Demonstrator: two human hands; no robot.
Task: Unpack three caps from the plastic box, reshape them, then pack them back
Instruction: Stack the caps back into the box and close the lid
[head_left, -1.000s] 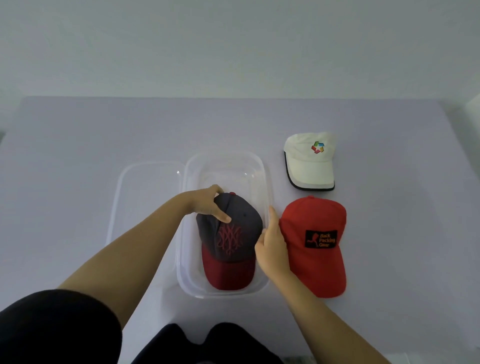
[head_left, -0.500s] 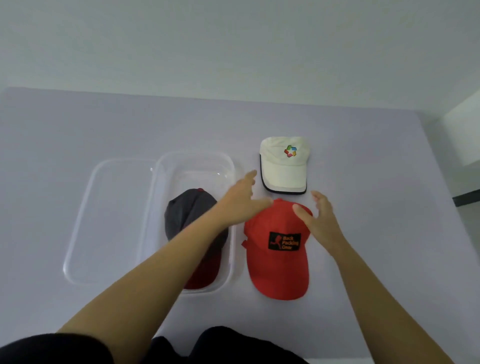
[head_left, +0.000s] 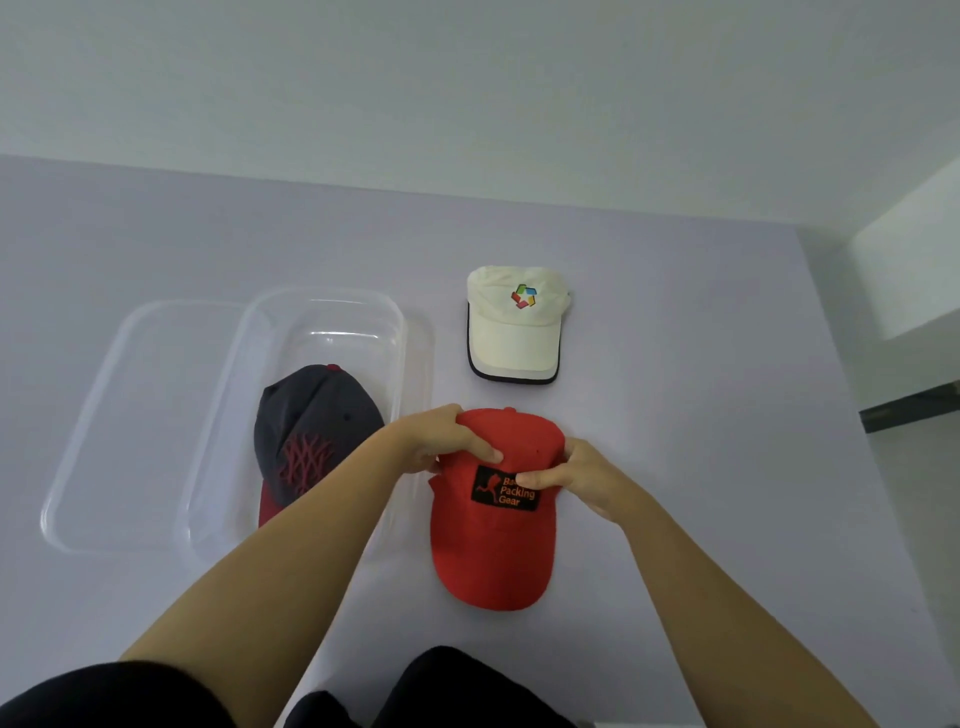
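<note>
Both hands are on the red cap (head_left: 488, 551), which lies on the worktop (head_left: 701, 467) just right of the box (head_left: 400, 332). The left hand (head_left: 431, 439) has its fingers curled over the crown's left side, thumb pressed on top. The right hand (head_left: 582, 475) pinches the crown's right side, its thumb across the black patch. The brim points toward the person. The dark cap (head_left: 311, 431) sits inside the clear box, partly hidden by the left forearm. The white cap (head_left: 514, 332) lies beyond the red one, apart from it. The lid (head_left: 130, 415) lies left of the box.
</note>
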